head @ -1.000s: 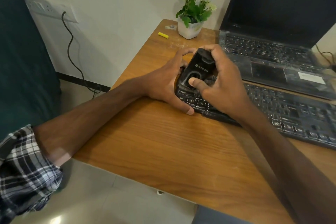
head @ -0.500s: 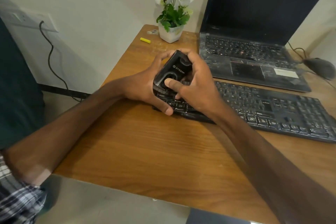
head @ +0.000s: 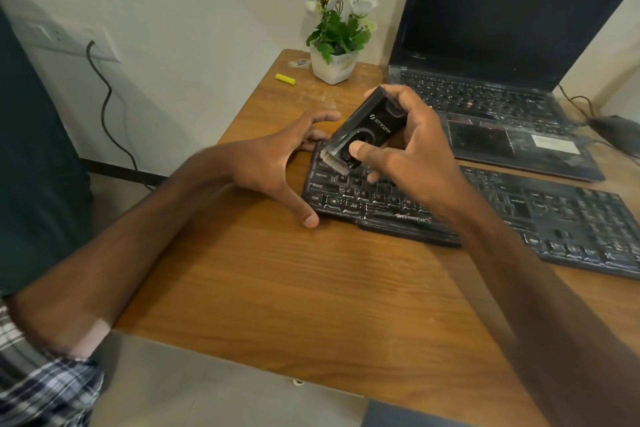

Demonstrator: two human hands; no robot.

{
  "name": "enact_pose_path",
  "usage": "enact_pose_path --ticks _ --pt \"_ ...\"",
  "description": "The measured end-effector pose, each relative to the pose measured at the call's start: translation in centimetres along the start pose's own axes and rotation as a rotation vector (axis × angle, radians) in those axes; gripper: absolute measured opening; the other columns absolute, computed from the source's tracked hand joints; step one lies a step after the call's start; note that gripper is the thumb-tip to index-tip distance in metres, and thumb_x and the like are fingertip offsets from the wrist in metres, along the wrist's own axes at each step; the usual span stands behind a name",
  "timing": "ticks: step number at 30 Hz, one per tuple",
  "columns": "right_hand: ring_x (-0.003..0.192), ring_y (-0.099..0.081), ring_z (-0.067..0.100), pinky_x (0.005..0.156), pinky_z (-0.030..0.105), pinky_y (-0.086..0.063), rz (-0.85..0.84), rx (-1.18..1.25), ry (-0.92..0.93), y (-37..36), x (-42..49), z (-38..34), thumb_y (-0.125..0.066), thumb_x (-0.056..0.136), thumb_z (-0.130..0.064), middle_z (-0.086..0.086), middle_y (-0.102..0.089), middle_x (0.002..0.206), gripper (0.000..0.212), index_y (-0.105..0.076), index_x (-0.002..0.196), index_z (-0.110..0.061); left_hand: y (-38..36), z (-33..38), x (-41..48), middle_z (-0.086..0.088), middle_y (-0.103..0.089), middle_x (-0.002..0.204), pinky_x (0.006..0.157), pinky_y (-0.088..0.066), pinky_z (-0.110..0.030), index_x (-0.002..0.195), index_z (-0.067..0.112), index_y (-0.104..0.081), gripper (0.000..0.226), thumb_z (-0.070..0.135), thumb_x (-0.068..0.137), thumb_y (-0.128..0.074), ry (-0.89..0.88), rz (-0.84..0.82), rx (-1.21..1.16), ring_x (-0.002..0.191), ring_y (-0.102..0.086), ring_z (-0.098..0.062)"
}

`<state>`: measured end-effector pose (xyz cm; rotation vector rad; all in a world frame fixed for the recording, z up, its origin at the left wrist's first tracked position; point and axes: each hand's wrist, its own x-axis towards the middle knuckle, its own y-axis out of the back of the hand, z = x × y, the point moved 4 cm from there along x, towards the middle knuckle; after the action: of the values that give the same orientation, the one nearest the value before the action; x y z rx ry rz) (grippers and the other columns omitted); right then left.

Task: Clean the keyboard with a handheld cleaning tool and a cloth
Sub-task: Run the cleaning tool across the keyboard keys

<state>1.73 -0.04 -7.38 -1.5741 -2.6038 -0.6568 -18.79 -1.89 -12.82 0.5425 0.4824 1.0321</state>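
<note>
A black keyboard (head: 519,215) under a clear plastic cover lies across the wooden desk (head: 277,281). My right hand (head: 412,152) grips a black handheld cleaning tool (head: 370,128), tilted, with its pale brush bristles pointing down at the keyboard's top left corner. My left hand (head: 273,163) rests at the keyboard's left end with fingers spread, thumb at the near corner and fingertips by the far corner. It holds nothing. No cloth is in view.
An open black laptop (head: 502,107) stands behind the keyboard. A white pot of flowers (head: 334,59) and a small yellow stick (head: 285,79) sit at the desk's back left. A mouse (head: 616,128) lies far right. A cable hangs from a wall socket (head: 62,38).
My left hand has let go of the tool and spread open beside the keyboard. My right hand has lifted the tool, and its brush end now shows. The camera view shifted right.
</note>
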Motion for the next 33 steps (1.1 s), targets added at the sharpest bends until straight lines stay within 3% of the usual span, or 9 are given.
enact_pose_path --ticks 5,9,13,17,20,24,28,31,33 --pt "0.102 -0.067 0.010 0.068 0.027 -0.060 -0.094 -0.325 0.140 0.1 -0.3 -1.1 -0.082 0.081 -0.014 -0.015 -0.060 0.108 0.056 -0.051 0.127 -0.024 -0.6 0.3 0.1 0.010 -0.033 0.161 0.124 -0.035 -0.041 0.155 0.053 -0.004 0.149 0.050 0.046 -0.104 -0.017 0.037 0.011 0.150 -0.031 -0.010" --pt "0.102 -0.062 0.006 0.080 0.034 -0.059 -0.166 -0.477 0.207 -2.0 -0.1 -2.2 -0.082 0.079 -0.021 -0.014 -0.061 0.110 0.060 -0.049 0.129 -0.026 -0.6 0.5 0.0 0.016 -0.023 0.164 0.124 -0.033 -0.036 0.160 0.042 -0.004 0.149 0.054 0.048 -0.102 -0.027 0.077 0.052 0.151 -0.025 -0.006" --pt "0.103 -0.061 0.005 0.082 0.031 -0.058 -0.226 -0.514 0.268 -3.5 0.2 -2.8 -0.083 0.078 -0.021 -0.012 -0.062 0.112 0.063 -0.049 0.132 -0.025 -0.6 0.6 0.2 0.013 -0.032 0.158 0.121 -0.038 -0.033 0.156 0.034 -0.017 0.136 0.063 0.049 -0.096 -0.046 0.062 0.117 0.146 -0.034 -0.007" --pt "0.105 -0.061 0.004 0.083 0.031 -0.058 -0.274 -0.510 0.275 -3.3 0.5 -3.1 -0.082 0.079 -0.021 -0.013 -0.061 0.114 0.060 -0.050 0.131 -0.024 -0.5 0.3 0.2 0.011 -0.030 0.159 0.121 -0.039 -0.046 0.153 0.043 -0.019 0.135 0.079 0.044 -0.091 0.000 0.066 0.178 0.148 -0.032 -0.014" --pt "0.104 -0.062 0.006 0.082 0.034 -0.059 -0.351 -0.547 0.305 -2.9 0.6 -3.5 -0.082 0.079 -0.022 -0.013 -0.062 0.112 0.057 -0.053 0.128 -0.024 -0.4 0.5 0.0 0.018 -0.025 0.156 0.123 -0.035 -0.044 0.146 0.049 -0.019 0.125 0.074 0.047 -0.091 0.012 0.056 0.207 0.146 -0.027 -0.010" --pt "0.104 -0.062 0.003 0.084 0.032 -0.059 -0.396 -0.545 0.239 -1.4 0.4 -3.6 -0.083 0.078 -0.019 -0.014 -0.064 0.110 0.051 -0.058 0.123 -0.025 -0.4 0.8 -0.2 0.016 -0.025 0.157 0.122 -0.031 -0.038 0.153 0.037 -0.027 0.127 0.075 0.049 -0.089 0.011 0.068 0.269 0.144 -0.024 -0.007" --pt "0.099 -0.063 0.002 0.082 0.031 -0.058 -0.437 -0.594 0.209 -0.5 -0.2 -4.1 -0.083 0.078 -0.020 -0.016 -0.065 0.107 0.051 -0.058 0.121 -0.030 -0.3 0.8 -0.2 0.024 -0.022 0.149 0.115 -0.023 -0.027 0.146 0.048 -0.024 0.114 0.065 0.054 -0.088 0.008 0.040 0.257 0.133 -0.019 0.007" --pt "0.096 -0.063 0.009 0.081 0.036 -0.058 -0.483 -0.754 0.223 -0.6 0.3 -5.1 -0.082 0.076 -0.021 -0.010 -0.064 0.105 0.049 -0.058 0.119 -0.026 -0.4 0.7 -0.1 0.022 -0.020 0.155 0.119 -0.025 -0.032 0.151 0.045 -0.023 0.122 0.069 0.051 -0.089 0.005 0.058 0.279 0.137 -0.018 0.004" --pt "0.097 -0.062 0.008 0.078 0.025 -0.055 -0.387 -0.720 0.260 -1.1 0.7 -5.9 -0.082 0.076 -0.021 -0.009 -0.063 0.107 0.053 -0.057 0.123 -0.024 -0.5 0.4 0.0 0.018 -0.018 0.161 0.121 -0.026 -0.034 0.153 0.046 -0.019 0.126 0.068 0.052 -0.090 0.001 0.068 0.274 0.143 -0.018 -0.002"
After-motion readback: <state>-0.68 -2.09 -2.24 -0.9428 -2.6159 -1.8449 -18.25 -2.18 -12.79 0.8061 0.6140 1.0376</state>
